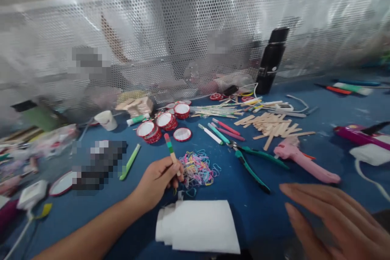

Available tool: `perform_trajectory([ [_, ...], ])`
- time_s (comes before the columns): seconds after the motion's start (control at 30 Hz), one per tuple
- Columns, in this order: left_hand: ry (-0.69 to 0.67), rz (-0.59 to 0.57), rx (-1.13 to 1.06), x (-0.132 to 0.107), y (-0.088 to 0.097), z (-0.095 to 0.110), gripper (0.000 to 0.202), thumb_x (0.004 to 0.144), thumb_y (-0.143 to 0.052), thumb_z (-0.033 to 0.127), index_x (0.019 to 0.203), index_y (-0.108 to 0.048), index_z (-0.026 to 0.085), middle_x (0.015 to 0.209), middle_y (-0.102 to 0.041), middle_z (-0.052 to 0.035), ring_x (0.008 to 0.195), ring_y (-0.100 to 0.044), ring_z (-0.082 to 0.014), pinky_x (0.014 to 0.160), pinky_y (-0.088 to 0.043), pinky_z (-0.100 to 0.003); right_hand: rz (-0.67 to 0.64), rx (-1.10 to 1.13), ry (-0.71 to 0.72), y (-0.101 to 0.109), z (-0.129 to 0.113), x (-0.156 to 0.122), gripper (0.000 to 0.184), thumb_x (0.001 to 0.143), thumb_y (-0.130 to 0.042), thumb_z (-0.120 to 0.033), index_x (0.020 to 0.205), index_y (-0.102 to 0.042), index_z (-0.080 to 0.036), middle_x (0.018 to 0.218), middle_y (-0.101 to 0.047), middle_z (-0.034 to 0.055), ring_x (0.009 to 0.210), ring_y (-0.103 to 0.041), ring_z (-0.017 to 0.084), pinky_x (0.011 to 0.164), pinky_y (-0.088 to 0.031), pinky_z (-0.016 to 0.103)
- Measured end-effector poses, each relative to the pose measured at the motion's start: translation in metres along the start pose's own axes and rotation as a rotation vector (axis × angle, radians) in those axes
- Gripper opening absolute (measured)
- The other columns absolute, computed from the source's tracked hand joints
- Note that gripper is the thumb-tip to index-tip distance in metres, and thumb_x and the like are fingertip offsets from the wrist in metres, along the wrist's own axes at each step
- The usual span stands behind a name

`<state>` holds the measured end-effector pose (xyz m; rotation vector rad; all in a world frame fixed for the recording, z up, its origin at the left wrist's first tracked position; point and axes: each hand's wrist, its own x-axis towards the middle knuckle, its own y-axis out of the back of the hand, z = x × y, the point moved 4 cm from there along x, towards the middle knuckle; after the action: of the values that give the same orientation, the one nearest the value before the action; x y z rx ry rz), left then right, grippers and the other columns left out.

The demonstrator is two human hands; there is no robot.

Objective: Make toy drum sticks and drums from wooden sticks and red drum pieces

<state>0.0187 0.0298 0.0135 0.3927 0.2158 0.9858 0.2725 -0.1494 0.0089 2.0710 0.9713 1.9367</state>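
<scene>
Fingers of our left hand point(157, 183) pinch the lower end of a flat wooden craft stick banded red and green point(169, 146), with its painted tip rising away from them. Just beyond the fingertips lies a heap of thin multicoloured rubber bands point(198, 168), and nearer the wrist a folded white foam sheet point(198, 225). Our right hand point(338, 219) hovers open, fingers straight and slightly spread, with green-handled pliers point(251, 164) beyond them on the blue tabletop point(240, 199).

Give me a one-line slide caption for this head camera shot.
Left hand pinches a painted craft stick beside loose rubber bands; right hand spread open over the blue table.
</scene>
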Motion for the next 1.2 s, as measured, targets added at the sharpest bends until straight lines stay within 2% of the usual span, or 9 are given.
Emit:
perform_trajectory([
  [0.13,0.006,0.003,-0.029,-0.001,0.0,-0.002,0.035,0.091,-0.05,0.047,0.078,-0.059,0.016,0.071,-0.062,-0.002,0.054,-0.052,-0.0087,0.048,-0.035,-0.019,-0.075,0.041,-0.022,-0.032,-0.007,0.05,0.02,0.092,-0.057,-0.023,0.111,-0.062,-0.021,0.101,-0.07,0.0058,0.096,-0.065,0.021,0.088,-0.049,0.037],
  [0.3,-0.015,0.004,-0.097,-0.001,0.001,-0.005,0.036,0.093,-0.049,0.048,0.079,-0.058,0.016,0.071,-0.062,-0.0019,0.054,-0.052,-0.0083,0.048,-0.034,-0.02,-0.298,-0.053,-0.006,-0.062,-0.009,0.104,0.023,0.095,-0.052,-0.031,0.11,-0.065,-0.019,0.108,-0.07,0.0089,0.102,-0.064,0.025,0.091,-0.048,0.042],
  [0.47,0.02,0.048,-0.175,-0.001,0.002,-0.007,0.035,0.091,-0.053,0.05,0.083,-0.059,0.016,0.071,-0.061,-0.0008,0.053,-0.051,-0.0078,0.047,-0.033,-0.02,-0.438,-0.101,0.038,-0.079,-0.021,0.144,0.022,0.092,-0.054,-0.027,0.104,-0.07,-0.018,0.101,-0.073,0.0088,0.095,-0.065,0.026,0.083,-0.047,0.039],
  [0.57,0.028,0.08,-0.205,-0.003,0.003,-0.005,0.038,0.086,-0.056,0.053,0.082,-0.06,0.015,0.069,-0.061,-0.0008,0.052,-0.051,-0.008,0.046,-0.034,-0.02,-0.568,0.044,0.013,-0.1,-0.033,0.158,0.02,0.091,-0.056,-0.029,0.096,-0.073,-0.021,0.095,-0.075,0.0062,0.089,-0.066,0.023,0.077,-0.044,0.034],
  [0.67,0.017,0.101,-0.221,-0.003,0.004,-0.004,0.042,0.084,-0.057,0.057,0.082,-0.06,0.015,0.07,-0.062,-0.0012,0.052,-0.053,-0.0084,0.047,-0.035,-0.02,-0.638,0.304,-0.048,-0.126,-0.046,0.16,0.023,0.092,-0.054,-0.032,0.086,-0.074,-0.023,0.086,-0.075,0.0029,0.079,-0.065,0.018,0.07,-0.042,0.03],
  [0.8,0.009,0.119,-0.202,-0.003,0.006,-0.004,0.044,0.084,-0.056,0.059,0.077,-0.058,0.016,0.06,-0.059,0.0006,0.05,-0.05,-0.0091,0.047,-0.034,-0.02,-0.61,0.686,-0.18,-0.157,-0.06,0.14,0.022,0.091,-0.054,-0.033,0.082,-0.071,-0.022,0.083,-0.073,0.0017,0.076,-0.064,0.015,0.068,-0.044,0.028],
  [0.97,-0.006,0.115,-0.134,-0.003,0.007,-0.005,0.045,0.084,-0.056,0.058,0.071,-0.06,0.015,0.06,-0.058,-0.0004,0.049,-0.049,-0.0094,0.047,-0.034,-0.021,-0.607,1.101,-0.454,-0.181,-0.066,0.111,0.017,0.087,-0.058,-0.037,0.082,-0.062,-0.021,0.069,-0.066,-0.001,0.059,-0.061,0.014,0.059,-0.048,0.028],
  [1.07,-0.016,0.099,-0.119,-0.004,0.005,-0.005,0.044,0.085,-0.055,0.057,0.071,-0.059,0.015,0.063,-0.059,-0.0015,0.052,-0.05,-0.0104,0.048,-0.034,-0.022,-0.592,1.14,-0.5,-0.182,-0.064,0.106,0.018,0.086,-0.059,-0.037,0.079,-0.061,-0.021,0.065,-0.063,-0.0021,0.058,-0.06,0.014,0.06,-0.048,0.029],
  [1.2,-0.049,0.112,-0.109,-0.005,0.005,-0.004,0.039,0.086,-0.055,0.053,0.075,-0.059,0.015,0.062,-0.052,0.0012,0.054,-0.046,-0.0108,0.049,-0.034,-0.022,-0.513,1.043,-0.501,-0.178,-0.058,0.108,0.019,0.083,-0.061,-0.038,0.077,-0.064,-0.021,0.074,-0.066,0.0001,0.069,-0.061,0.015,0.069,-0.048,0.03],
])
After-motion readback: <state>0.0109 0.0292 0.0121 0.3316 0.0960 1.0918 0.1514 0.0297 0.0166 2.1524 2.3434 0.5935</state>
